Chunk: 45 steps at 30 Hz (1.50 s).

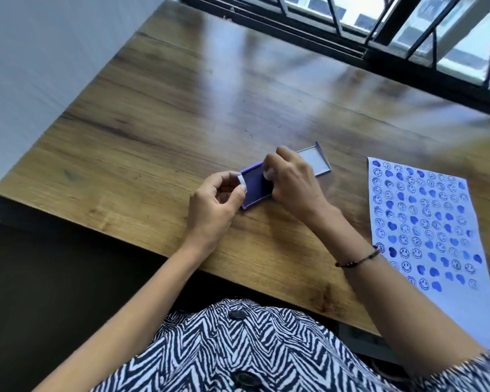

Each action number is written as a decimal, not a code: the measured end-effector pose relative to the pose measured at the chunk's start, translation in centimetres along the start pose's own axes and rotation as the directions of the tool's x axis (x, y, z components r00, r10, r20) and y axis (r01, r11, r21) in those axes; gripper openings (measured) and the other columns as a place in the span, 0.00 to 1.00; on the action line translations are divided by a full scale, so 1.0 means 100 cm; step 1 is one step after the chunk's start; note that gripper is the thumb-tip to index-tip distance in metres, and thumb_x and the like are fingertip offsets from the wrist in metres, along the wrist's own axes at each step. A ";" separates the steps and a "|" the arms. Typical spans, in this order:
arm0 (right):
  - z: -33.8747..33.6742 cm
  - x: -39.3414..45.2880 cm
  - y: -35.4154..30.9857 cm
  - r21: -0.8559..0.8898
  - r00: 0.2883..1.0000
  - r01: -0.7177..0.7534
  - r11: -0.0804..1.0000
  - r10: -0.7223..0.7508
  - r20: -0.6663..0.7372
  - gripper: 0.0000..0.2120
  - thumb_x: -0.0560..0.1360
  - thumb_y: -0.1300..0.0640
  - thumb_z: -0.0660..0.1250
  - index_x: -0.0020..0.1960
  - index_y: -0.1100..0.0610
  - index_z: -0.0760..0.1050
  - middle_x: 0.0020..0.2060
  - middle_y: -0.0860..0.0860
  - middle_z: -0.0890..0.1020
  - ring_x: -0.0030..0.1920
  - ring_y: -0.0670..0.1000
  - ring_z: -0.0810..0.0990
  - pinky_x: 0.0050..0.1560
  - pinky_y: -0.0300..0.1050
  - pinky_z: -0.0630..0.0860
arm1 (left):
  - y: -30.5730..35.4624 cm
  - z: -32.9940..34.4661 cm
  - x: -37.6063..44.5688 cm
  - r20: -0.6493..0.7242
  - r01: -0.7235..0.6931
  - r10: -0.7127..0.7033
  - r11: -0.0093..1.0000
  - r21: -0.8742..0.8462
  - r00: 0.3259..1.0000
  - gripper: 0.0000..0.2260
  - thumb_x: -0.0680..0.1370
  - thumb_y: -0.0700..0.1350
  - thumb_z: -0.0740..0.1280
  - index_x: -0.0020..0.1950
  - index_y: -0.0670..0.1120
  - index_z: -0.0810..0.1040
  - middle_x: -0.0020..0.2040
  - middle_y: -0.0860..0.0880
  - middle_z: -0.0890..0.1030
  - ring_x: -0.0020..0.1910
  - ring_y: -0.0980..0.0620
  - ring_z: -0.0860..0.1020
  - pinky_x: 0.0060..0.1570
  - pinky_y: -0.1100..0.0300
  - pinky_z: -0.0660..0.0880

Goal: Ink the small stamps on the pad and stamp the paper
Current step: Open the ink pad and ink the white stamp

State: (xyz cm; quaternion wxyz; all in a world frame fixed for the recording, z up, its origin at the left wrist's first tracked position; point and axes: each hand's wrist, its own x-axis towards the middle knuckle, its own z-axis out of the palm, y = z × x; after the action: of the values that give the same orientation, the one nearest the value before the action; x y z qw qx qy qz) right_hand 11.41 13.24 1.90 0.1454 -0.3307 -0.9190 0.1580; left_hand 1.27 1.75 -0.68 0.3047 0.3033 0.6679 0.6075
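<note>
One ink pad near the middle of the wooden table, open, dark purple face up, long axis running from about 11 o'clock to 5 o'clock. One lid just beyond it at 2 o'clock, inner side up, partly hidden behind the right hand.

Two small stamps in view, one per hand. Left hand at the pad's 9 o'clock edge, thumb and forefinger pinched shut on a small pale stamp, held at the pad's near-left corner; whether touching the ink, cannot tell. Right hand over the pad's 3 o'clock side, fingers curled and clamped on a second small pale stamp, pointing down toward the ink face; contact blurred, cannot tell. One dark bracelet on the right wrist.

One sheet of paper well apart from the pad, at 3 o'clock on the table, long axis running from about 11 o'clock down to 5 o'clock, near end overhanging the table edge. Covered in rows of blue prints of two kinds: smiley faces and solid hearts; too many and too blurred for an exact count.

Zigzag black-and-white shirt at 6 o'clock. Window bars at 1 o'clock.
</note>
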 end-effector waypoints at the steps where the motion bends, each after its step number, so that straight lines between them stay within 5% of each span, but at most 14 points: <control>1: -0.002 0.003 0.002 0.012 1.000 0.006 1.000 -0.006 0.004 0.06 0.69 0.71 0.60 0.42 0.65 0.74 0.40 0.62 0.77 0.41 0.61 0.75 0.37 0.47 0.66 | -0.003 -0.001 -0.002 -0.025 -0.015 0.015 1.000 0.021 1.000 0.10 0.73 0.39 0.68 0.46 0.54 0.77 0.45 0.50 0.81 0.40 0.58 0.79 0.44 0.69 0.76; 5: -0.005 0.009 0.007 -0.010 0.999 0.033 0.999 -0.032 0.016 0.06 0.68 0.70 0.61 0.42 0.64 0.75 0.41 0.61 0.78 0.40 0.62 0.76 0.36 0.50 0.69 | -0.009 -0.001 -0.004 -0.070 -0.039 0.041 0.999 0.034 0.997 0.08 0.72 0.42 0.68 0.48 0.54 0.77 0.48 0.45 0.81 0.43 0.53 0.79 0.46 0.61 0.76; 22: -0.005 0.010 -0.016 -0.031 0.983 -0.015 0.999 0.021 0.181 0.07 0.68 0.67 0.61 0.43 0.62 0.75 0.45 0.60 0.77 0.43 0.64 0.76 0.39 0.54 0.74 | -0.015 -0.001 -0.004 -0.088 -0.040 0.044 0.998 0.046 0.995 0.08 0.73 0.38 0.68 0.48 0.49 0.77 0.47 0.44 0.81 0.37 0.65 0.77 0.42 0.72 0.75; 25: -0.002 0.011 -0.023 -0.021 0.985 0.015 1.000 -0.011 0.171 0.07 0.68 0.66 0.62 0.44 0.62 0.75 0.45 0.60 0.77 0.42 0.63 0.76 0.36 0.48 0.69 | -0.014 -0.002 -0.002 -0.067 -0.039 0.042 0.998 0.042 0.997 0.09 0.73 0.37 0.67 0.49 0.49 0.77 0.48 0.44 0.81 0.39 0.60 0.78 0.44 0.70 0.76; 32: 0.003 0.006 -0.033 -0.040 0.987 -0.027 0.999 0.033 0.159 0.08 0.68 0.66 0.61 0.47 0.63 0.73 0.47 0.61 0.75 0.42 0.64 0.76 0.37 0.53 0.71 | -0.013 -0.003 -0.003 -0.061 -0.024 0.027 0.999 0.035 0.998 0.08 0.73 0.38 0.67 0.50 0.46 0.78 0.50 0.39 0.81 0.44 0.52 0.80 0.47 0.61 0.76; 35: 0.000 0.006 -0.035 -0.005 0.975 -0.097 0.995 0.096 0.199 0.09 0.69 0.66 0.60 0.47 0.61 0.75 0.48 0.60 0.76 0.46 0.64 0.76 0.42 0.53 0.73 | -0.012 -0.002 -0.004 -0.068 -0.039 0.040 0.999 0.016 0.997 0.10 0.74 0.38 0.67 0.49 0.52 0.77 0.52 0.38 0.80 0.43 0.55 0.79 0.45 0.68 0.75; 40: -0.023 -0.015 -0.026 0.381 0.920 -0.348 0.856 0.389 -0.034 0.06 0.69 0.64 0.66 0.45 0.60 0.79 0.42 0.58 0.83 0.44 0.56 0.79 0.46 0.47 0.75 | -0.008 0.003 -0.008 -0.043 -0.143 0.146 0.987 0.071 0.988 0.13 0.72 0.40 0.67 0.57 0.49 0.75 0.51 0.46 0.78 0.42 0.68 0.78 0.46 0.75 0.73; 45: -0.064 -0.075 0.012 0.580 0.749 -0.476 0.661 0.651 -0.126 0.06 0.67 0.62 0.72 0.44 0.57 0.80 0.30 0.45 0.78 0.33 0.44 0.76 0.41 0.48 0.79 | 0.016 0.051 -0.020 0.252 -0.293 0.262 0.951 0.097 0.932 0.11 0.73 0.43 0.65 0.55 0.46 0.77 0.48 0.46 0.79 0.45 0.57 0.78 0.48 0.69 0.73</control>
State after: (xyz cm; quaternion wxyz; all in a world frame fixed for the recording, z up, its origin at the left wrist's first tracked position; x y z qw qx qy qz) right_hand 19.99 10.44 6.00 0.3193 -0.5723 -0.6540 0.3778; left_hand 6.48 3.52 0.56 0.2719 0.4844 0.6164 0.5581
